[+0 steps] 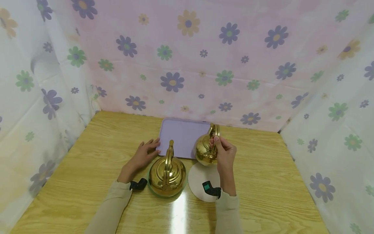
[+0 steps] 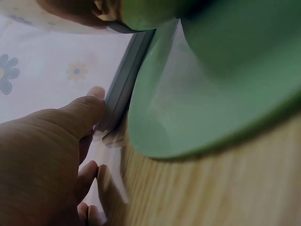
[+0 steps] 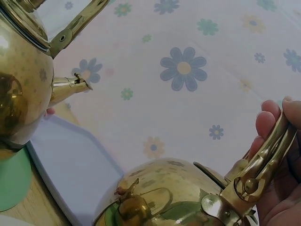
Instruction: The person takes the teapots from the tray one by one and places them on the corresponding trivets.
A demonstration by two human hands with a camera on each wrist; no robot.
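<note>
My right hand (image 1: 226, 156) grips the handle of a shiny gold kettle (image 1: 204, 148), which is over the front right part of a lilac tray (image 1: 182, 136). Whether this kettle's base touches the tray is hidden. In the right wrist view, fingers and thumb wrap its handle (image 3: 265, 165). A second gold kettle (image 1: 167, 178) stands on a round green mat (image 2: 211, 117), its spout towards the back. Fingers outstretched, my left hand (image 1: 143, 156) lies at the tray's left edge; the left wrist view shows its thumb against the tray's side (image 2: 120, 89).
A round pale mat (image 1: 200, 185) lies right of the second kettle, in front of the tray. The wooden table (image 1: 263, 182) is bounded by flowered curtains (image 1: 201, 65) at the back and both sides.
</note>
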